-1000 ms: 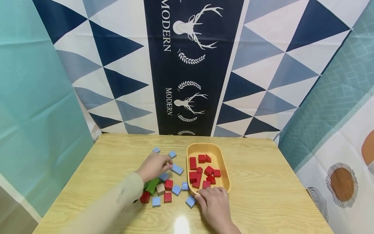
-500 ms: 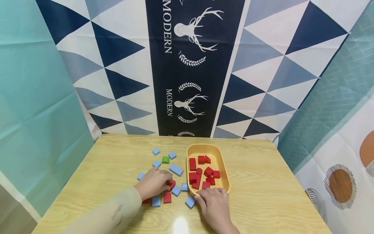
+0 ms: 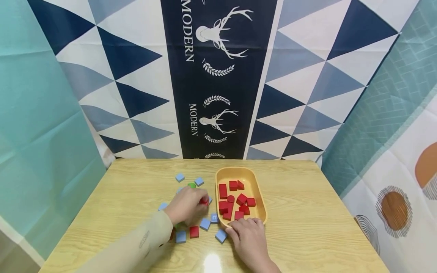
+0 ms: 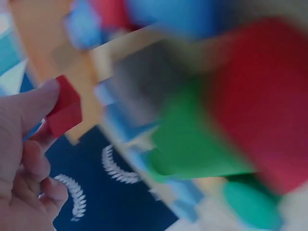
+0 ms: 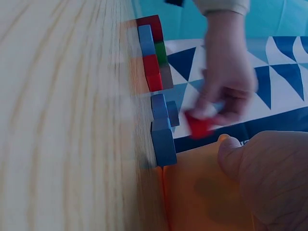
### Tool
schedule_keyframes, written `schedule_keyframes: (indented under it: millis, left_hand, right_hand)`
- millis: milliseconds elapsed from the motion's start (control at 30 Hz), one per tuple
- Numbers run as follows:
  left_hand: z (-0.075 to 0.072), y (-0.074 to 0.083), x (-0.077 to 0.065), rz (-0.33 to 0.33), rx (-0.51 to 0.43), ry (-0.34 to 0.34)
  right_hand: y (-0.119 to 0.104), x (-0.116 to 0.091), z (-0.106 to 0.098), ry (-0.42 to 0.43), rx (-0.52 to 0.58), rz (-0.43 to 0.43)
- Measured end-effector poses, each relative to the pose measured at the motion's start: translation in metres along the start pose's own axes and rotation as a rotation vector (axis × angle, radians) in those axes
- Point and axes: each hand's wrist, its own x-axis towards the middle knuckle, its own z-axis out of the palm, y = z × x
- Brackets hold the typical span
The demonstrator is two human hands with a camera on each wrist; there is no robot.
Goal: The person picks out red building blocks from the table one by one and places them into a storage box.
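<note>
Pinching a red block at the fingertips, my left grip is, in the head view, above the counter, to the left of a yellow tray. My right grip holds the near rim of this tray, with the fingers over it and the thumb at the left side. Inside the tray lie several smaller red pieces. On the counter near my left grip there are blue blocks, and a lettered block with an E is just beside the tray. A green piece shows partly behind my left grip. In the left wrist view, the red block sits between my thumb and a finger, and the other fingers are curled below. Close to the camera are a bigger green block and a bigger red block, too blurred for telling their exact shape; a greyish block is beside the green one. In the right wrist view, my right thumb lies at the top edge of the tray's wall. Beyond it, my left grip, somewhat blurred, holds its red block in the air, apart from the row of blocks.
</note>
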Motion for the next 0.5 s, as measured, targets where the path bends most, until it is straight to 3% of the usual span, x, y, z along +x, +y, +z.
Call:
schedule_keyframes:
  millis: [67,200,333,500]
  left_hand:
    - [-0.008,0.01,0.016,-0.038,-0.068,0.049]
    - [-0.006,0.031,0.047,-0.109,-0.186,0.041]
    - [0.017,0.042,0.069,-0.174,-0.213,0.051]
    - [0.043,0.045,0.084,-0.198,-0.117,0.084]
  right_hand:
    - [0.001,0.001,-0.001,-0.01,-0.007,0.012]
    - [0.002,0.001,-0.001,-0.004,-0.013,0.012]
    - [0.001,0.001,0.001,0.007,-0.01,-0.012]
    - [0.001,0.0,-0.001,-0.019,-0.003,0.002]
